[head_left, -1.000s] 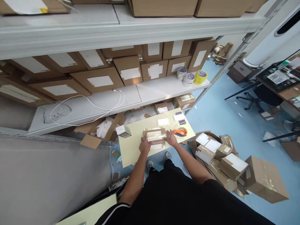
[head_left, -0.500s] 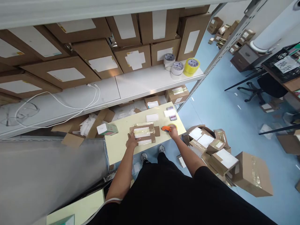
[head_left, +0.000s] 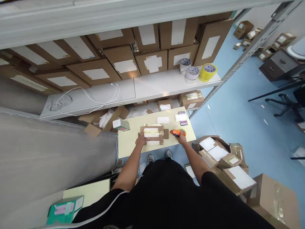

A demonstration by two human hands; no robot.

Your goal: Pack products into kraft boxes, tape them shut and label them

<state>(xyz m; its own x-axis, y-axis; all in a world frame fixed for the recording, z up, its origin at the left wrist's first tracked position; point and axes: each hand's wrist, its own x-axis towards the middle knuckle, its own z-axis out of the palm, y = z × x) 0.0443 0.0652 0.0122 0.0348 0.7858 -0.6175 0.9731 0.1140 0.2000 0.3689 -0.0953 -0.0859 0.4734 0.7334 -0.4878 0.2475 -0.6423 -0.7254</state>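
Observation:
A flat cardboard box (head_left: 160, 135) with clear tape and white labels lies on the pale yellow table (head_left: 127, 144). My left hand (head_left: 141, 139) rests on its left end, fingers spread. My right hand (head_left: 181, 138) is closed around the orange tape dispenser (head_left: 175, 132), to the right of the box. A roll of yellowish tape shows at the dispenser, partly behind the hand. Behind the box lies a white paper (head_left: 163, 120). More papers (head_left: 181, 118) lie at the table's back right, and a small white-and-green box (head_left: 121, 125) stands at the back left.
A metal shelf (head_left: 157, 87) with cartons and several tape rolls (head_left: 207, 72) runs behind the table. Piled parcels (head_left: 226, 156) stand on the floor to the right. An open carton (head_left: 108, 119) sits left of the table, under the shelf.
The view has shifted, so the table and shelf appear farther right and slightly smaller. My left hand stays at the box; my right hand still holds the dispenser, now angled differently.

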